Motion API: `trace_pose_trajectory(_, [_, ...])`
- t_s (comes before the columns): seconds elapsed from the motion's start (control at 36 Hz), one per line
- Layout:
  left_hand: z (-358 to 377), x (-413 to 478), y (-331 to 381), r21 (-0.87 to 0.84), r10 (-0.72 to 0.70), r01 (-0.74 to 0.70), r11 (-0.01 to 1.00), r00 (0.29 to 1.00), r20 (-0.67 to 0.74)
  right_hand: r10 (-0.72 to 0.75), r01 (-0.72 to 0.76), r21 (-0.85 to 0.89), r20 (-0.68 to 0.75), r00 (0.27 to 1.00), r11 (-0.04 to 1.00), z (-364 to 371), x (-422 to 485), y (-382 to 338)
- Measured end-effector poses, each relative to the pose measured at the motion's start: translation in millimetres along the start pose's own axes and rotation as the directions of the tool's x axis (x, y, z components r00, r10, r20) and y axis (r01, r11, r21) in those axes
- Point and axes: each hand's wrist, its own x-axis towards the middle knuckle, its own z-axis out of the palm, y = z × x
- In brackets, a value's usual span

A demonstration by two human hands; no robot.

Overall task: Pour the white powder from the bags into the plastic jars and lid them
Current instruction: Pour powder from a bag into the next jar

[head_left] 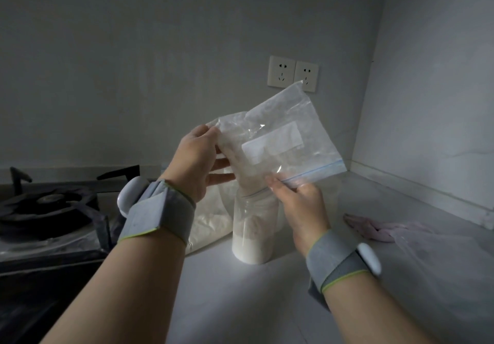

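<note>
The bag [283, 119] has a white label [272, 142] with no writing on it and a blue zip line. It is tilted, mouth down, over the jar [254, 232], which stands on the pale counter [240, 303] partly filled with powder. The left hand [197, 159] grips the bag's raised end with curled fingers. The right hand [299, 207] pinches the zip edge at the jar's mouth. A second bag [211, 218] lies behind the jar. A stove [48, 210] is on the left, a pink cloth [369, 227] on the right, and two sockets [292, 74] on the grey wall.

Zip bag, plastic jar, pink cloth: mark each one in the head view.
zip bag [272, 140]: head view, on its white label patch.
plastic jar [254, 239]: head view, on the lower wall, where powder shows.
pink cloth [371, 228]: head view, on its crumpled middle.
</note>
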Motion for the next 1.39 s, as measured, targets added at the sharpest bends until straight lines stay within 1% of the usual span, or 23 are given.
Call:
trace_pose_trajectory(0.06, [-0.8, 1.7, 0.8, -0.012, 0.032, -0.033, 0.999, 0.998, -0.045, -0.006, 0.006, 0.018, -0.017, 1.0, 1.0, -0.4, -0.2, -2.0])
trace_pose_trajectory(0.22, [2.8, 0.2, 1.6, -0.033, 0.064, -0.065, 0.997, 0.997, -0.035, 0.031, -0.032, 0.064, 0.017, 0.999, 0.997, -1.1, -2.4, -4.8])
trace_pose_trajectory(0.36, [2.7, 1.3, 1.1, -0.032, 0.121, -0.123, 0.992, 0.991, -0.054, 0.032, -0.028, 0.098, -0.047, 0.998, 0.995, -1.8, 0.7, -2.5])
trace_pose_trajectory(0.47, [4.6, 0.7, -1.5, -0.004, 0.12, -0.12, 0.993, 0.992, -0.048, 0.055, -0.06, 0.095, 0.047, 0.997, 0.994, 1.8, -1.6, -2.1])
trace_pose_trajectory(0.58, [2.9, 1.4, -1.0, -0.015, 0.138, -0.14, 0.99, 0.987, -0.084, 0.03, -0.031, 0.121, 0.008, 1.0, 0.992, -1.1, -1.2, -3.1])
trace_pose_trajectory(0.72, [2.6, 0.5, -0.1, -0.008, 0.128, -0.129, 0.992, 0.989, -0.076, 0.04, -0.045, 0.101, 0.054, 0.998, 0.994, 1.5, -3.0, -2.8])
trace_pose_trajectory(0.81, [3.6, 1.2, -0.5, 0.009, 0.106, -0.106, 0.994, 0.991, -0.075, 0.026, -0.024, 0.118, -0.016, 1.0, 0.993, -0.5, -0.1, -3.1])
trace_pose_trajectory(0.86, [4.2, 0.8, -1.0, 0.035, 0.068, -0.067, 0.997, 0.996, -0.049, 0.022, -0.017, 0.126, -0.045, 0.999, 0.992, -2.6, 1.8, -2.3])
trace_pose_trajectory(0.97, [7.9, -4.0, -2.8, 0.128, 0.006, -0.011, 0.992, 0.999, 0.042, 0.044, -0.041, 0.105, -0.018, 0.999, 0.994, -0.6, -0.4, -1.9])
trace_pose_trajectory(1.08, [9.4, -4.6, -2.5, 0.149, 0.019, -0.024, 0.989, 0.999, 0.033, 0.046, -0.038, 0.139, -0.052, 0.998, 0.99, -2.4, 1.7, -3.1])
trace_pose_trajectory(1.19, [10.5, -6.0, -1.6, 0.154, 0.016, -0.022, 0.988, 0.999, 0.044, 0.046, -0.045, 0.095, -0.01, 0.999, 0.994, -0.7, 0.3, -2.5])
trace_pose_trajectory(1.31, [10.3, -6.7, -2.0, 0.152, 0.02, -0.025, 0.988, 0.999, 0.036, 0.017, -0.01, 0.107, -0.063, 0.998, 0.994, -2.1, 2.8, -2.4])
trace_pose_trajectory(1.39, [10.0, -7.2, -1.4, 0.15, 0.019, -0.026, 0.988, 0.999, 0.049, 0.03, -0.025, 0.1, -0.046, 0.998, 0.995, -1.9, 1.9, -2.5])
